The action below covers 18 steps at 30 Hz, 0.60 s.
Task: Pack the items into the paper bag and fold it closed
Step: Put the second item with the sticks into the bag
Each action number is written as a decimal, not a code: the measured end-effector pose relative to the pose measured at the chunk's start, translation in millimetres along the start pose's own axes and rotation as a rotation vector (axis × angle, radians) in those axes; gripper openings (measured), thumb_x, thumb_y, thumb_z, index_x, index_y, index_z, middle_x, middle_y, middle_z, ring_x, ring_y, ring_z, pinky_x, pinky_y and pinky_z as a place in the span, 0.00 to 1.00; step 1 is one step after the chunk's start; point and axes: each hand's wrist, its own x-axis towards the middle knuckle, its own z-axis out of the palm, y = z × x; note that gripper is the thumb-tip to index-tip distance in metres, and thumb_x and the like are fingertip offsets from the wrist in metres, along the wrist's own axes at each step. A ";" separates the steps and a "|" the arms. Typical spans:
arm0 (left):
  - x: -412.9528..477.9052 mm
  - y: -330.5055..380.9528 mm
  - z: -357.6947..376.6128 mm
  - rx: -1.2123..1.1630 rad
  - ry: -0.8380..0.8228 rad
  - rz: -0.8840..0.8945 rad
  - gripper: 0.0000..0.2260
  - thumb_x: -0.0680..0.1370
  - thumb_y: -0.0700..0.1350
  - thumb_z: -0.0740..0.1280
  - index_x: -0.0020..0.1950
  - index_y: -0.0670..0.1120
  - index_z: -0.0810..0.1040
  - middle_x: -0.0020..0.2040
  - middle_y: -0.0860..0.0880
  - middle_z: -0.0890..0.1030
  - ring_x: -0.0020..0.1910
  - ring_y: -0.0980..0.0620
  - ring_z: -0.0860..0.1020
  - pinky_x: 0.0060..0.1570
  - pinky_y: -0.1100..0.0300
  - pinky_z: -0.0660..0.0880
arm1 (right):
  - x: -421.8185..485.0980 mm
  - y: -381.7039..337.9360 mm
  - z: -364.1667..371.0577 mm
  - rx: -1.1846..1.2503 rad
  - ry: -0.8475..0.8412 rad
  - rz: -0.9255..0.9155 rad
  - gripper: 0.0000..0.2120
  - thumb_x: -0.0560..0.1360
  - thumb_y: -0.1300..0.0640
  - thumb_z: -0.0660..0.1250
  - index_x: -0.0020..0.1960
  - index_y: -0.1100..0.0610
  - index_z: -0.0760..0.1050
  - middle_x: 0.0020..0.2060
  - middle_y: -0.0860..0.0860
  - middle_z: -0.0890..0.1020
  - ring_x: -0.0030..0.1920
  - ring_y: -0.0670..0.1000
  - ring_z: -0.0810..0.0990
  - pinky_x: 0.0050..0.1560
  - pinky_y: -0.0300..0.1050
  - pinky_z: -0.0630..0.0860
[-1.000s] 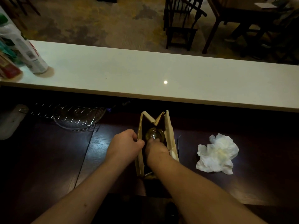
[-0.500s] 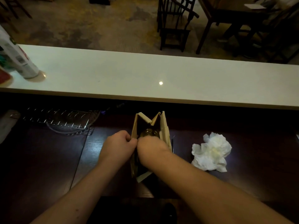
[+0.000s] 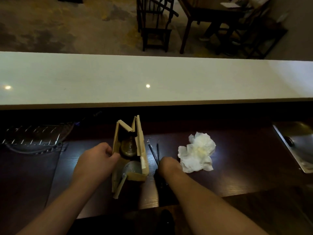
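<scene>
A brown paper bag stands open on the dark wooden table. Inside it I see a dark round-lidded container and, nearer me, a clear plastic lid or cup. My left hand grips the bag's left wall at its rim. My right hand rests on the table just right of the bag, fingers curled down over the near ends of two thin dark sticks, likely wrapped chopsticks. A crumpled white napkin lies right of that hand.
A raised white counter runs across behind the table. A wire rack sits at far left, a metal tray at far right. Chairs and a table stand on the floor beyond.
My right hand has come out of the bag and moved right onto the dark sticks. The left hand still holds the bag's left wall. The view has shifted right.
</scene>
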 end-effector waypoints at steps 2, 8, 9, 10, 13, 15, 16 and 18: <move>-0.3 -1.1 -1.1 0.003 0.009 -0.005 0.08 0.71 0.54 0.69 0.35 0.53 0.77 0.30 0.53 0.82 0.33 0.54 0.77 0.30 0.58 0.70 | 9.9 -0.6 12.4 0.012 0.045 -0.016 0.17 0.75 0.57 0.71 0.63 0.58 0.78 0.63 0.57 0.80 0.61 0.59 0.80 0.56 0.52 0.78; 1.2 -10.3 -2.0 -0.026 0.038 -0.030 0.10 0.69 0.57 0.68 0.34 0.53 0.76 0.30 0.54 0.80 0.30 0.58 0.74 0.27 0.61 0.65 | -12.3 -4.8 -11.7 0.181 0.279 -0.108 0.13 0.73 0.52 0.73 0.55 0.57 0.81 0.50 0.55 0.85 0.51 0.56 0.84 0.44 0.45 0.78; 2.1 -11.3 -2.5 -0.034 0.044 -0.038 0.11 0.68 0.58 0.67 0.34 0.52 0.75 0.29 0.54 0.80 0.30 0.59 0.74 0.26 0.61 0.64 | -25.4 -4.7 -26.6 0.254 0.380 -0.148 0.11 0.72 0.51 0.72 0.51 0.55 0.81 0.47 0.55 0.85 0.48 0.58 0.84 0.43 0.46 0.79; 3.4 -11.2 -3.1 -0.048 0.045 -0.049 0.11 0.67 0.59 0.67 0.33 0.52 0.75 0.28 0.53 0.80 0.29 0.58 0.74 0.26 0.61 0.64 | -39.9 -4.0 -42.8 0.331 0.506 -0.186 0.09 0.71 0.50 0.71 0.47 0.55 0.79 0.43 0.55 0.85 0.45 0.58 0.84 0.41 0.46 0.78; 6.5 -8.2 -4.8 -0.099 0.019 -0.074 0.11 0.65 0.59 0.65 0.33 0.51 0.74 0.29 0.53 0.79 0.29 0.56 0.75 0.27 0.60 0.64 | -95.9 -14.3 -88.1 0.539 0.821 -0.370 0.09 0.70 0.46 0.68 0.40 0.51 0.72 0.32 0.47 0.81 0.32 0.44 0.80 0.27 0.36 0.70; 8.3 -6.0 -5.0 -0.096 0.007 -0.068 0.11 0.66 0.59 0.65 0.34 0.52 0.74 0.29 0.53 0.79 0.30 0.56 0.75 0.27 0.60 0.64 | -132.4 -38.4 -103.7 0.630 0.870 -0.560 0.07 0.71 0.44 0.66 0.39 0.45 0.71 0.32 0.42 0.80 0.32 0.39 0.79 0.23 0.30 0.69; 9.1 -4.9 -5.1 -0.090 0.005 -0.064 0.11 0.66 0.59 0.65 0.34 0.52 0.74 0.29 0.53 0.78 0.30 0.56 0.75 0.26 0.60 0.64 | -144.9 -53.2 -105.5 0.641 0.852 -0.623 0.06 0.71 0.45 0.66 0.40 0.45 0.72 0.32 0.41 0.80 0.32 0.38 0.79 0.25 0.30 0.71; 11.6 -3.5 -5.7 -0.083 0.007 -0.062 0.12 0.65 0.59 0.65 0.34 0.51 0.74 0.29 0.53 0.78 0.30 0.56 0.74 0.26 0.60 0.63 | -157.9 -81.6 -100.3 0.577 0.770 -0.653 0.05 0.72 0.47 0.66 0.42 0.47 0.72 0.31 0.46 0.80 0.29 0.43 0.79 0.25 0.37 0.75</move>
